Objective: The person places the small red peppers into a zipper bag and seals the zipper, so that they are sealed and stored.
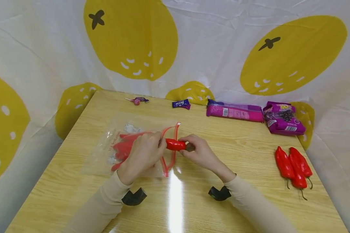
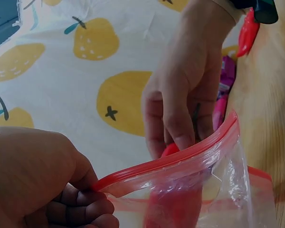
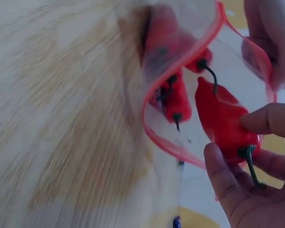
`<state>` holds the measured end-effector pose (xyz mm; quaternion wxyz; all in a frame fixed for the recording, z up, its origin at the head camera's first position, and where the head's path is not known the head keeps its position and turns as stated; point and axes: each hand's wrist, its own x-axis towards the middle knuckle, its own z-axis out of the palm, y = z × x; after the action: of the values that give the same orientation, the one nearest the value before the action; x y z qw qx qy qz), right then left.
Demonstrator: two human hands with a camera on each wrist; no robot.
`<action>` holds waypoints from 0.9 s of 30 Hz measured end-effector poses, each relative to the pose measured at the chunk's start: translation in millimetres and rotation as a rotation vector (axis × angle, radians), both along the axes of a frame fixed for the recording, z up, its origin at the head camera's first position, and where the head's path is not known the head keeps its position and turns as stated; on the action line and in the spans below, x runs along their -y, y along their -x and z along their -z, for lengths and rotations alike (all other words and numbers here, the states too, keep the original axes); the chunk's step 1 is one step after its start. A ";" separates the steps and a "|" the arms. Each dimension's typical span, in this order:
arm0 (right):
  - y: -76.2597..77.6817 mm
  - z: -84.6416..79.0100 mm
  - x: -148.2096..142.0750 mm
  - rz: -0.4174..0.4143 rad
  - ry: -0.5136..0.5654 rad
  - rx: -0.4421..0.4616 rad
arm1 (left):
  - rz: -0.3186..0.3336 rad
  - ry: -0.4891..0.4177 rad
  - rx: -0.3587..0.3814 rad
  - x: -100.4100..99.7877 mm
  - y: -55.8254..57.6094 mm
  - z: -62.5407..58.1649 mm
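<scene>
A clear zip bag [image 1: 99,161] with a red zip edge lies on the table, several red peppers [image 3: 176,99] inside it. My left hand [image 1: 144,152] pinches the bag's red rim [image 2: 180,159], and the mouth stands open toward the right. In my right hand [image 1: 199,151] is another red pepper [image 3: 223,121], gripped by its stem end between thumb and fingers. Its tip points into the bag's mouth, and part of it is inside. The green stem [image 3: 249,166] hangs beside my palm in the right wrist view.
Loose red peppers [image 1: 293,168] lie at the table's right edge. Along the back are a lollipop [image 1: 137,102], a small blue and purple wrapped bar [image 1: 180,104], a long pink-purple packet [image 1: 234,111] and a purple bag [image 1: 284,119]. A patterned cloth [image 1: 210,48] hangs behind.
</scene>
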<state>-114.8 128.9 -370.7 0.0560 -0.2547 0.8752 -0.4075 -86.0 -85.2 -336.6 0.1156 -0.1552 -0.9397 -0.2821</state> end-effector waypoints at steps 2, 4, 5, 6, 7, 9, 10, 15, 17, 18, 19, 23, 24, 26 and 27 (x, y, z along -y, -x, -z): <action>3.9 2.7 11.3 -0.045 0.017 0.019 | 0.008 -0.002 -0.024 -0.2 0.2 -0.1; 7.4 4.2 20.9 -0.079 0.023 0.032 | 0.014 0.000 -0.047 -0.4 0.5 -0.3; 9.3 4.8 25.8 -0.095 0.031 0.040 | 0.014 0.005 -0.060 -0.2 0.7 -0.2; 11.4 5.7 30.8 -0.110 0.041 0.050 | 0.014 0.008 -0.073 0.0 0.9 -0.1; 13.4 6.9 35.9 -0.121 0.048 0.058 | 0.013 0.015 -0.087 0.3 1.0 0.0; 17.3 9.1 46.1 -0.140 0.054 0.054 | 0.009 0.022 -0.102 0.8 0.9 0.0; 19.3 10.9 51.6 -0.147 0.051 0.047 | 0.008 0.023 -0.108 1.0 0.7 0.0; 24.7 16.5 75.4 -0.139 -0.002 -0.045 | 0.004 0.004 -0.128 1.3 -0.2 0.5; 25.8 17.2 82.6 -0.136 -0.010 -0.082 | 0.003 -0.008 -0.134 1.2 -0.5 0.6; 26.3 17.6 85.2 -0.140 -0.006 -0.096 | 0.002 -0.014 -0.133 1.0 -0.6 0.5; 26.4 17.7 87.2 -0.147 0.001 -0.101 | 0.001 -0.019 -0.132 0.7 -0.7 0.4; 25.5 19.5 86.5 -0.162 0.009 -0.106 | 0.003 -0.029 -0.126 -0.1 -1.0 0.3; 24.5 19.6 83.3 -0.163 0.014 -0.103 | 0.006 -0.028 -0.127 0.0 -1.0 0.4; 21.6 18.7 72.6 -0.173 0.030 -0.088 | 0.012 -0.023 -0.129 0.1 -0.9 0.3; 19.3 17.9 64.4 -0.172 0.035 -0.086 | 0.014 -0.021 -0.128 0.2 -0.9 0.3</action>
<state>-134.0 64.5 -388.6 0.0486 -0.3469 0.8445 -0.4052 -85.2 -85.4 -336.9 0.1749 -0.1782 -0.9263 -0.2821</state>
